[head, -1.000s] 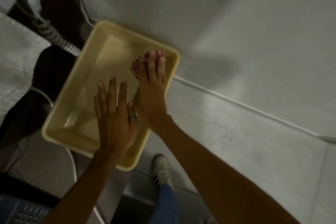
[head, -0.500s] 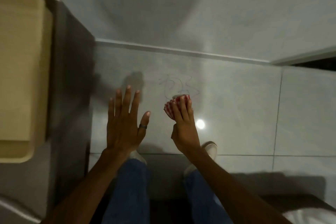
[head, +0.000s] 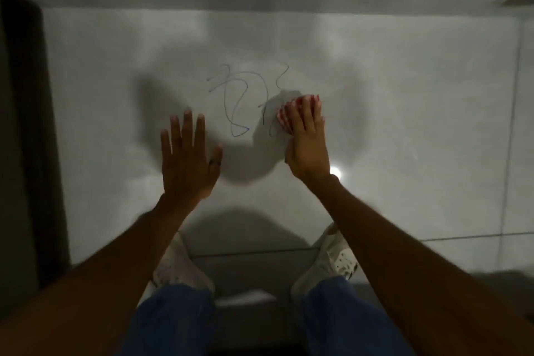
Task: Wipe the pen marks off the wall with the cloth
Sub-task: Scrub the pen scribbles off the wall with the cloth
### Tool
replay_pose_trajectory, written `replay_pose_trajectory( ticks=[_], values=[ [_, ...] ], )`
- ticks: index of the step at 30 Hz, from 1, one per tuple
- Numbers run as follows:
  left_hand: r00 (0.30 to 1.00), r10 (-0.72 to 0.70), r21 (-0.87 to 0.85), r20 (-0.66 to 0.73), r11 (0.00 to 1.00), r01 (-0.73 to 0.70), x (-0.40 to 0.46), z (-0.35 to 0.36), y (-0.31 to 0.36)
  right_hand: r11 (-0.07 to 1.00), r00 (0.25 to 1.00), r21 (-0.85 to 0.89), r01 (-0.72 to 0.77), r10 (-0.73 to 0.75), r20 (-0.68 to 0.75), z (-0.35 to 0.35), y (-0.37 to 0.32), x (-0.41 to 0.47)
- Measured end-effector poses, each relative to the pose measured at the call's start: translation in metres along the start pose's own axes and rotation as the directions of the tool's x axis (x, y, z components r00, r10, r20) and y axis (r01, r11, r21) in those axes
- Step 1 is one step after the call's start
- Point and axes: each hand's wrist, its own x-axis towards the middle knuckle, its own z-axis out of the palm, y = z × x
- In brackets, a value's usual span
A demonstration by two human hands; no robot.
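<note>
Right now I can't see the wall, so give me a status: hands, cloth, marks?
Right hand pressing cloth onto right edge of pen marks. Left hand open, spread by the wall. Marks mostly unwiped. Nothing blocking.

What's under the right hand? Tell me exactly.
A red-and-white cloth shows beneath the right hand, pressed on the wall. Any pen marks under it are hidden.
</note>
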Motion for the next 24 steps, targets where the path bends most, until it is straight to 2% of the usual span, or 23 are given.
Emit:
replay_pose_trajectory(
  ticks=[4,8,10,15,21,24],
  values=[
    [0.992,-0.081,0.007,-0.092,0.997,0.082,0.040,0.066,-0.017,0.983,0.998,-0.181,-0.041,0.031,-0.056,0.048,0.028,0.041],
    [0.956,-0.068,0.036,-0.287,0.996,0.081,0.055,0.108,-0.031,0.965,0.963,-0.261,-0.030,-0.042,-0.267,0.065,0.040,0.076],
    [0.942,-0.046,0.050,-0.333,0.997,0.066,0.057,0.116,-0.038,0.966,0.938,-0.254,-0.040,-0.052,-0.343,0.058,0.039,0.105],
    [0.929,-0.038,0.017,-0.368,0.999,0.047,0.055,0.113,-0.038,0.973,0.941,-0.223,-0.064,-0.016,-0.337,0.038,0.028,0.134],
    [0.925,-0.037,-0.015,-0.379,0.999,0.034,0.056,0.114,-0.041,0.953,0.951,-0.302,0.023,-0.114,-0.289,0.110,0.045,-0.004],
    [0.918,-0.032,-0.029,-0.395,0.999,0.023,0.057,0.113,-0.040,0.945,0.946,-0.325,0.041,-0.142,-0.292,0.106,0.048,0.014]
  ],
)
